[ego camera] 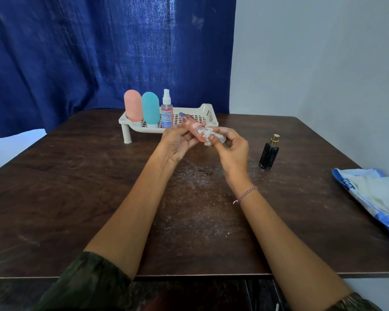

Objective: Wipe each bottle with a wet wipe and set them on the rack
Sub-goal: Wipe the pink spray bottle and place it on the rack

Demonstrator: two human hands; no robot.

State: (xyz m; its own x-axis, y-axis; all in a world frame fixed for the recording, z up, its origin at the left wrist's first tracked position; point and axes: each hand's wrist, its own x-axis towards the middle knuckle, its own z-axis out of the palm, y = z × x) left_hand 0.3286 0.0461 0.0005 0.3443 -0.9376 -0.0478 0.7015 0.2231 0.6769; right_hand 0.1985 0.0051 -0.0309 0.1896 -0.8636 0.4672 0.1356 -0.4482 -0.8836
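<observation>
Nearest the camera, two dark green sleeves (92, 279) end at bare forearms that reach forward over the dark brown desk (76, 198). A red-and-white thread bracelet (245, 195) circles the right wrist. Well to the right of the rack (208, 113) and nearer the camera, a blue-and-white wipes pack (373, 191) lies at the desk's right edge.

Just in front of the rack, both hands meet above the desk. The left hand (177, 142) grips a small pink bottle (194, 129), fingers (189, 140) curled round its body, with the bottle tilted so that its blue cap points away towards the rack. The right hand (231, 149) holds a crumpled white wet wipe (209, 135), its fingers curled and pinching the wipe against the bottle's lower end. The bottle is held clear of both the desk and the rack.

To the right of the rack and a little nearer, a black bottle (269, 153) with a gold top stands upright on the desk, apart from the hands.

The white perforated rack stands on short legs at the desk's far side. At its left end three bottles stand upright in a row: a pink squeeze bottle (133, 105), a teal squeeze bottle (150, 108) just beside it, then a clear spray bottle (166, 111) with pink liquid and a white nozzle.

Behind the rack hangs a dark blue curtain (99, 52); to the right of it is a pale wall (312, 63).
</observation>
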